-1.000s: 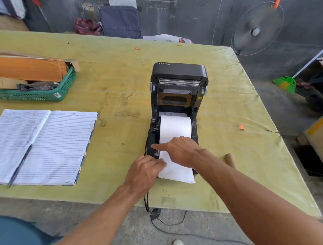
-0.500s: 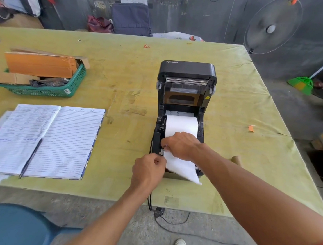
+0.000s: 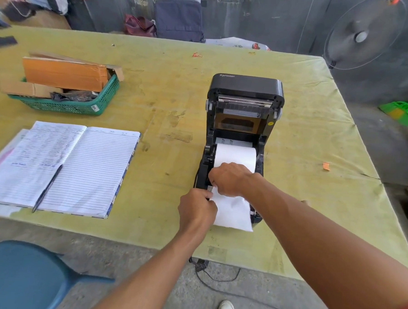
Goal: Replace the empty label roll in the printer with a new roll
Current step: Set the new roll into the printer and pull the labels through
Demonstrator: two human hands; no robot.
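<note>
Black glossy plastic, boxy with rounded corners: printer [image 3: 245, 85] right of centre on the counter [image 3: 178, 86], lid tipped up and back, metal bar and ribbed innards bared. Seated in the open bay, a white matte label roll [image 3: 236, 155], smooth and cylindrical, its paper tail [image 3: 234, 213] drawn forward over the front lip, slightly crumpled. At the tail's left edge, left hand [image 3: 196, 209], grip narrow, fingers curled and pinching the sheet. Just above, right hand [image 3: 230, 179] knuckled over the tail below the roll, fingertips tucked under; impossible to tell whether pinching or pressing. Yellow-green cloth, stained and creased, over the counter. At left, open ruled notebook [image 3: 91, 167] with a slim pen [image 3: 47, 188] across it; upper left, green plastic lattice basket [image 3: 82, 105] of cardboard.
</note>
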